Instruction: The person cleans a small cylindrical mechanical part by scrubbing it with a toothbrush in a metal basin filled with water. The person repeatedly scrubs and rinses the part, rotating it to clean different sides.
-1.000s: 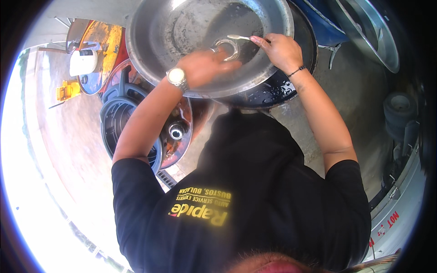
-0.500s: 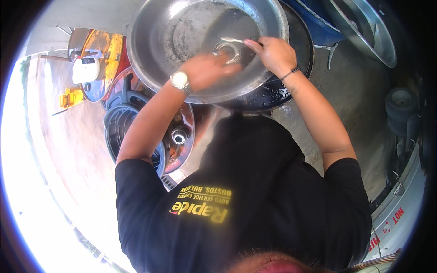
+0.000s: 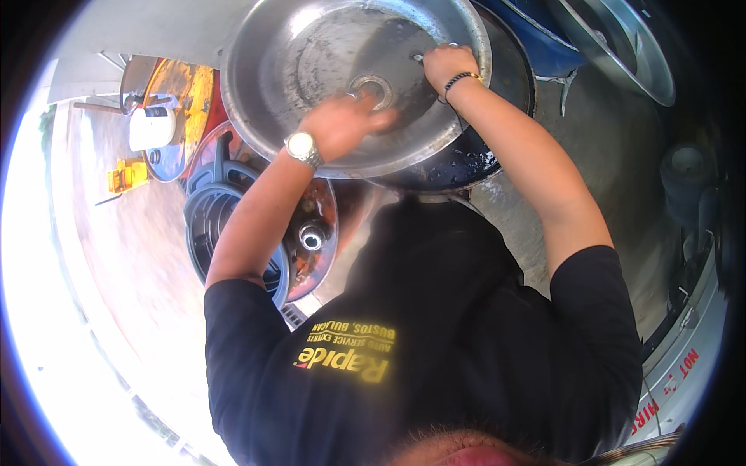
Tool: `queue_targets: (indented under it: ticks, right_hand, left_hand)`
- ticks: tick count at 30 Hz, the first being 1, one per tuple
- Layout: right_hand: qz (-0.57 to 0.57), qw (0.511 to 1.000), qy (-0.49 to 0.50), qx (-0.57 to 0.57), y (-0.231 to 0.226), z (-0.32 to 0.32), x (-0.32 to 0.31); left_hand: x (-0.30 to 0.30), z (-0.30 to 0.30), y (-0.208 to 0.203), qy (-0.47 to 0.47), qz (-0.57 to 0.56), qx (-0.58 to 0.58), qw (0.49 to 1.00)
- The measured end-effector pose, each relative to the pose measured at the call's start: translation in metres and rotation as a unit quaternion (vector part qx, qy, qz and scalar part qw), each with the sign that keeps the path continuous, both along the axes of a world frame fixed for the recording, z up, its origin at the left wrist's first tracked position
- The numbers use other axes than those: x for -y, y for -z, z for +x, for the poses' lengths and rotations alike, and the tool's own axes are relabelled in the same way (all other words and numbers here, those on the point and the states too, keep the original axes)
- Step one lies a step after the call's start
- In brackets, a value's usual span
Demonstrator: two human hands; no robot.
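Observation:
A wide, round metal basin (image 3: 264, 116) lies in front of me, its inside wet and streaked with dark grime. My left hand (image 3: 342, 128), wearing a watch and smeared by motion, is over its near part. Between that hand's thumb and fingers sits a metal ring (image 3: 373, 84), which it appears to grip. My right hand (image 3: 451, 68) is closed in a fist near the basin's right wall. Only a small bright tip (image 3: 418, 57) of the thin metal tool sticks out from it; the fist hides the rest.
Under the basin's right side is a black drum top (image 3: 443, 171), wet and oily. At left stand a grey plastic container (image 3: 203, 221) and a red drum top holding a cylindrical metal part (image 3: 311, 236). A second metal basin (image 3: 657, 70) leans at upper right beside a blue drum (image 3: 536, 39).
My right hand has moved left and up, closing over the tool, whose length showed before. My left hand and the ring have shifted a little left.

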State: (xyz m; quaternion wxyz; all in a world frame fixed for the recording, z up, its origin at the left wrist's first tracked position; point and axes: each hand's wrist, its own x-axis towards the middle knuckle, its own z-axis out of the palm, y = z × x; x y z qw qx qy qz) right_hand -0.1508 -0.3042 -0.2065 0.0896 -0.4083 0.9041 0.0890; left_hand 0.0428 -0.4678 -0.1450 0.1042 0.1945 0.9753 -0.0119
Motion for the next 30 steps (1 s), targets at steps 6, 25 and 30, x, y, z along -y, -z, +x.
queue_targets:
  ticks: [6,25,30]
  right_hand:
    - [0.066,0.995,-0.002,0.078,-0.017,0.006,-0.008]
    - [-0.175,0.929,-0.326,0.013,-0.105,0.000,-0.052]
    - [-0.162,0.924,-0.340,0.066,-0.103,-0.028,-0.044]
  left_hand:
    - [0.006,0.012,0.013,0.016,0.023,-0.064,0.998]
    - [0.011,0.009,-0.014,0.123,0.005,-0.111,0.986]
    - [0.012,0.012,-0.013,0.196,-0.007,-0.126,0.972]
